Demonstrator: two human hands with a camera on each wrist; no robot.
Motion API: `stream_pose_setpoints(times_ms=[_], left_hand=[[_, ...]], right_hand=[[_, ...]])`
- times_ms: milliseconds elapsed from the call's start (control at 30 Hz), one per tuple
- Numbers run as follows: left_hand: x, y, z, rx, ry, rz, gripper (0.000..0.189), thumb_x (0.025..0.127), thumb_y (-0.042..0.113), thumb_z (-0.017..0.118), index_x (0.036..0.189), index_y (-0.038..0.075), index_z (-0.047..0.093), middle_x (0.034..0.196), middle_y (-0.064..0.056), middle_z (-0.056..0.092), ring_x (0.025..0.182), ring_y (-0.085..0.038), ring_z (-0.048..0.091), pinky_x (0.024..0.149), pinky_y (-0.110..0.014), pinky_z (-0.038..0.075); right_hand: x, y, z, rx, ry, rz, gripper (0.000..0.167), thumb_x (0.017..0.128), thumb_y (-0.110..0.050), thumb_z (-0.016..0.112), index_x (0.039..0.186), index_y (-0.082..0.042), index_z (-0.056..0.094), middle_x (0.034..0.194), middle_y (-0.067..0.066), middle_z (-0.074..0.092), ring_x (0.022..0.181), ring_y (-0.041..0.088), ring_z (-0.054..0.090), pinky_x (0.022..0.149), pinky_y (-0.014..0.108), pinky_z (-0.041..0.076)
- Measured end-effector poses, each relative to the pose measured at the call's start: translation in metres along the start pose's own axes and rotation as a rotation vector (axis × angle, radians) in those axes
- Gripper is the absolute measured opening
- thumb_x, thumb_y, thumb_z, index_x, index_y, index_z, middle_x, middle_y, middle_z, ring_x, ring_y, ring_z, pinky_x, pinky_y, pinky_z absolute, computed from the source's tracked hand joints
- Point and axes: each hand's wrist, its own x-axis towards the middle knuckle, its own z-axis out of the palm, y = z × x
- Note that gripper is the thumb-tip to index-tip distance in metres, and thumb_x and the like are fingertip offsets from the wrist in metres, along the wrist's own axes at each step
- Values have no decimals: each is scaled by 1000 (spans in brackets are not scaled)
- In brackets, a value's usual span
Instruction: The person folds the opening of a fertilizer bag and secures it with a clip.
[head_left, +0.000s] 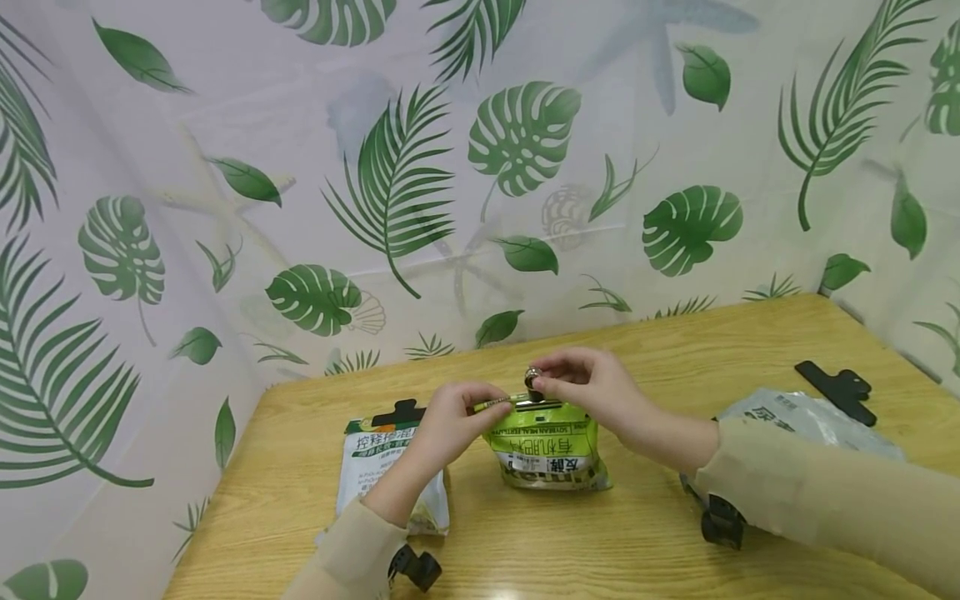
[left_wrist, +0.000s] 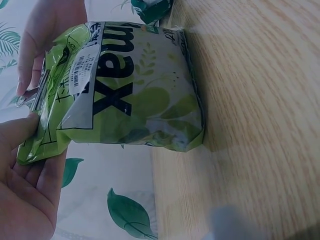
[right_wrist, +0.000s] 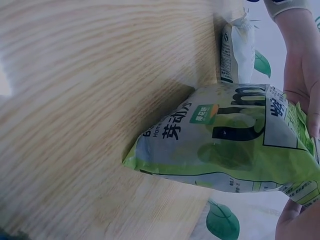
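A green and white fertilizer bag [head_left: 546, 446] stands upright on the wooden table in front of me, its top folded over. My left hand [head_left: 457, 417] pinches the left end of that fold between thumb and fingers, as the left wrist view also shows. At the middle of the fold sits a clip [head_left: 533, 385] with a black body and silvery handle. The thumb and fingers of my right hand [head_left: 600, 387] pinch this clip from the right. In the right wrist view the bag [right_wrist: 220, 135] bulges at its lower part, and the clip is not visible there.
Left of the green bag lies a white and green bag [head_left: 367, 475] with a black clip [head_left: 400, 412] on its top. To the right, partly under my right sleeve, is a grey-white bag [head_left: 813, 417] with another black clip [head_left: 838, 392]. A leaf-patterned cloth [head_left: 517, 275] hangs behind the table.
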Motion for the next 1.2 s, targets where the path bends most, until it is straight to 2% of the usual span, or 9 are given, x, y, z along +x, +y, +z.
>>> stream_pose_setpoints(times_ms=[733, 967, 1200], left_hand=[[-1, 0, -1, -27, 6, -8, 17, 103, 14, 71, 113, 4, 81, 118, -16, 79, 63, -5, 49, 61, -19, 45], [-1, -3, 1, -40, 8, -20, 17, 103, 15, 71, 112, 5, 81, 116, -15, 79, 64, -7, 51, 61, -20, 47], [0, -2, 1, -27, 20, -29, 17, 103, 16, 72, 112, 6, 82, 116, -14, 80, 61, -8, 47, 59, -21, 44]], right_hand=[[-2, 0, -6, 13, -10, 31, 42, 102, -17, 72, 136, 5, 63, 124, 17, 72, 103, 9, 68, 94, 20, 55], [-4, 1, -9, 33, -7, 61, 42, 102, -17, 72, 137, 5, 62, 128, 20, 72, 104, 6, 69, 94, 18, 55], [-8, 3, -12, 3, 14, 77, 42, 103, -21, 71, 137, 3, 63, 136, 20, 69, 105, 4, 66, 97, 22, 53]])
